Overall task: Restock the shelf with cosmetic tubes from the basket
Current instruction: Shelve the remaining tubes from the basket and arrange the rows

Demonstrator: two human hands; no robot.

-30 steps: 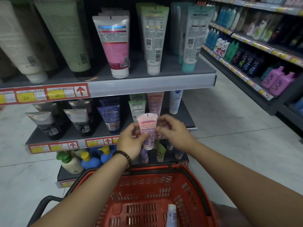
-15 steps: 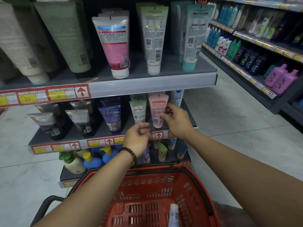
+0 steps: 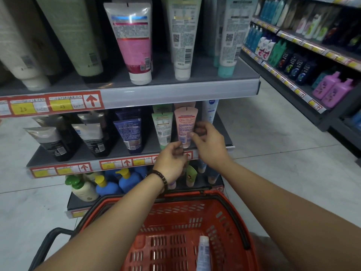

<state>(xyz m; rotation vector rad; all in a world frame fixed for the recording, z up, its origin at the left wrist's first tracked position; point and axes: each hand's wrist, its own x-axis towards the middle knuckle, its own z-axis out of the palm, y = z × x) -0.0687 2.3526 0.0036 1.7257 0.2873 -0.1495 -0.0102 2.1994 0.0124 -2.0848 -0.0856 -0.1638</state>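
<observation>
A pink cosmetic tube [image 3: 185, 122] stands cap-down on the middle shelf [image 3: 115, 152], between a green tube [image 3: 162, 128] and a white tube [image 3: 210, 110]. My right hand [image 3: 210, 145] pinches the pink tube's lower right side with thumb and fingers. My left hand [image 3: 171, 163] is just below it, its loosely curled fingertips touching the tube's cap. The red basket [image 3: 230, 212] sits below my arms with one white-and-blue tube [image 3: 203, 255] lying in it.
The top shelf [image 3: 175, 92] carries large upright tubes and overhangs the middle one. Dark and blue tubes fill the middle shelf's left part. Pump bottles [image 3: 84, 187] stand on the bottom shelf. A second shelving run [image 3: 293, 83] lines the aisle on the right.
The pink tube went from both hands above the basket onto the middle shelf. My right hand stayed on it, and my left hand rose to its cap.
</observation>
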